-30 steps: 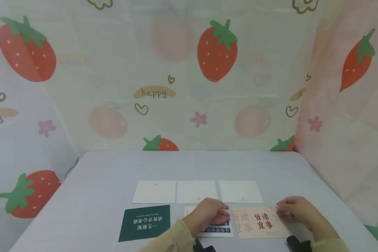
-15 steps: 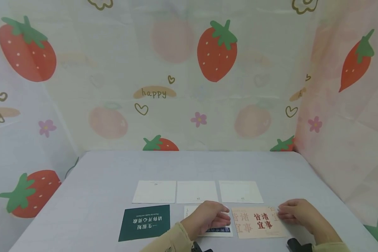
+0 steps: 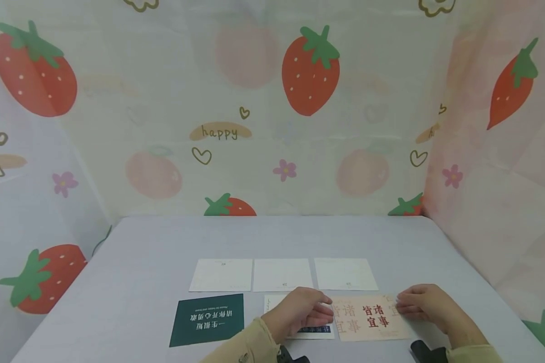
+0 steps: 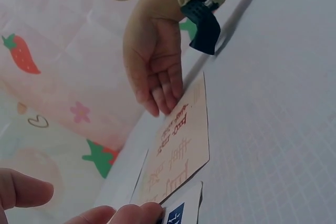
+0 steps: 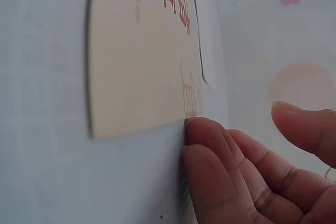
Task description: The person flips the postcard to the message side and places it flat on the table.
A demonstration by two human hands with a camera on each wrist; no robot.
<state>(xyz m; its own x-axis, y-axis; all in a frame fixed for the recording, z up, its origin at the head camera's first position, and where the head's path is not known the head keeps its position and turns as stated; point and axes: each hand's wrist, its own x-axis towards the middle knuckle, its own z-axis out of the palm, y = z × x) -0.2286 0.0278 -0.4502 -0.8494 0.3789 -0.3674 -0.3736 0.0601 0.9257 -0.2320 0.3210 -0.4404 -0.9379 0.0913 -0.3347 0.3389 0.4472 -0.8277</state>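
A peach postcard (image 3: 354, 330) with red characters lies flat between my two hands. At its right edge rests my right hand (image 3: 429, 307); in the right wrist view its fingertips (image 5: 207, 177) touch the card's edge, with the thumb apart. My left hand (image 3: 300, 315) is at the card's left edge, over a white-and-blue postcard (image 3: 315, 335) that it partly hides. Its fingers are loosely bent and its thumb stands apart from them in the left wrist view. Whether the left fingertips touch the peach card is hard to tell. Neither hand grips anything.
A dark green postcard (image 3: 209, 320) lies at the left of the front row. Behind it three white cards (image 3: 220, 275) form a back row on the white table (image 3: 272, 237). A strawberry-print cloth (image 3: 163, 101) encloses the back and sides. Black wrist mounts sit under both wrists.
The peach card has shifted slightly left, its left edge now closer to the white-and-blue card and the left hand. The right hand has moved slightly left with it. The view has shifted a little.
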